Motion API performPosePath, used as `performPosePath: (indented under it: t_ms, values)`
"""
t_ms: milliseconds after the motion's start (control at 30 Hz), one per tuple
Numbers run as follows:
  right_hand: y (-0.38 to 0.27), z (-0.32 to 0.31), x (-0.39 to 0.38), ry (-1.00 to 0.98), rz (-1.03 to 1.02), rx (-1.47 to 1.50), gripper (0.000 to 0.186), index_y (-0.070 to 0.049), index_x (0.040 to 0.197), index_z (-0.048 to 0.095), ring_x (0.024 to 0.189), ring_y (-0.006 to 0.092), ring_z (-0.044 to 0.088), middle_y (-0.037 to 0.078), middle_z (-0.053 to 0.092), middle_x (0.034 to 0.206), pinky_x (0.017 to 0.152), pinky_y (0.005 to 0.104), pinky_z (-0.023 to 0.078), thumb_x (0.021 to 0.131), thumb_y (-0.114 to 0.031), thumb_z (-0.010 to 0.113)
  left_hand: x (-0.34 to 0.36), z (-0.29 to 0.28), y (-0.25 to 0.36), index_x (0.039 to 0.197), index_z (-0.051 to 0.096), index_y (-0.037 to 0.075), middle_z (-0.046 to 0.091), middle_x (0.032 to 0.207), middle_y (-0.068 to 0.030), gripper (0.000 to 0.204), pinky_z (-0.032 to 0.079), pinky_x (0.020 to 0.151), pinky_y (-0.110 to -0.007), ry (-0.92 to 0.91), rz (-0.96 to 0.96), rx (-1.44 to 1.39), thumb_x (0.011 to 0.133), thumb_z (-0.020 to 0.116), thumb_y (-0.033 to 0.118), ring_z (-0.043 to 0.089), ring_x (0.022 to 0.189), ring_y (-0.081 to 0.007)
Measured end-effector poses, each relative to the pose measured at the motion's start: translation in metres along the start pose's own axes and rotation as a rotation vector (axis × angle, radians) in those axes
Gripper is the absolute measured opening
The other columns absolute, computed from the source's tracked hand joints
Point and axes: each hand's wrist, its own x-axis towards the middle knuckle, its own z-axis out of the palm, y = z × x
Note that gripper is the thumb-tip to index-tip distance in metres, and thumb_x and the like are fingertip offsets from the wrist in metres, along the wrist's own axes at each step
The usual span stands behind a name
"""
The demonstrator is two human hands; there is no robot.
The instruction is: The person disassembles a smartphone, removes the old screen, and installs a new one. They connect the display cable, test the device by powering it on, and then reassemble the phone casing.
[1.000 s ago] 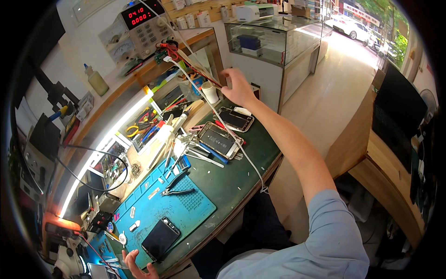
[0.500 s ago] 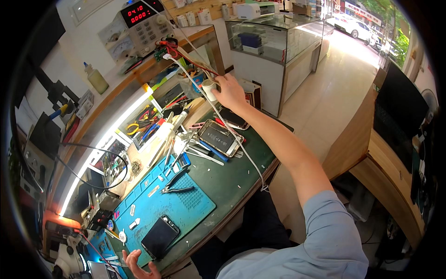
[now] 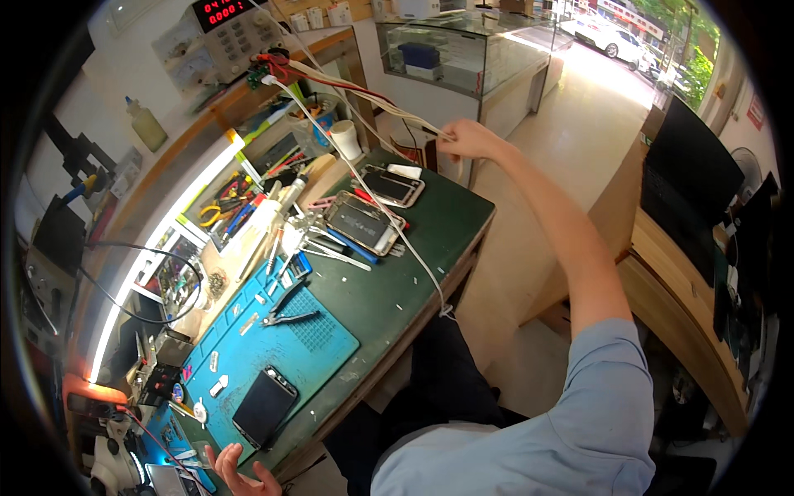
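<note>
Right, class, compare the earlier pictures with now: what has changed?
The bare right hand has moved right, away from the white cylindrical cup, drawing out the thin cream-coloured cables it holds. The bare left hand stays open near the black rectangular phone, still on the blue mat.

cables (image 3: 413, 120): smooth plastic | phone (image 3: 265, 407): smooth, glass-like | mat (image 3: 266, 351): matt, rubbery | sleeve (image 3: 608, 372): matt cloth | desk (image 3: 674, 298): wood
</note>
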Motion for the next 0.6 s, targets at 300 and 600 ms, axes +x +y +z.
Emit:
performPosePath:
  t_ms: [300, 600]
  values:
    - [0.159, 0.03, -0.197, -0.201, 0.588, -0.7, 0.032, -0.001, 0.086, 0.076, 0.075, 0.0314, 0.073, 0.015, 0.073, 0.074, 0.072, 0.0433, 0.058, 0.093, -0.029, 0.06, 0.001, 0.038, 0.057, 0.115, 0.062, 0.0, 0.065, 0.105, -0.0116, 0.03, 0.031, 0.117, -0.063, 0.02, 0.051, -0.325, 0.094, 0.06, 0.022, 0.063, 0.106, -0.0298]
    - [0.015, -0.022, -0.251, -0.231, 0.716, 0.264, 0.041, 0.001, 0.101, 0.071, 0.068, 0.0131, 0.07, 0.008, 0.074, 0.083, 0.058, 0.0275, 0.056, 0.104, -0.038, 0.059, 0.028, 0.139, 0.158, 0.127, 0.06, -0.005, 0.07, 0.11, -0.0178, 0.043, 0.054, 0.093, -0.039, -0.292, -0.031, -1.003, 0.085, 0.061, -0.012, 0.069, 0.1, -0.0297]
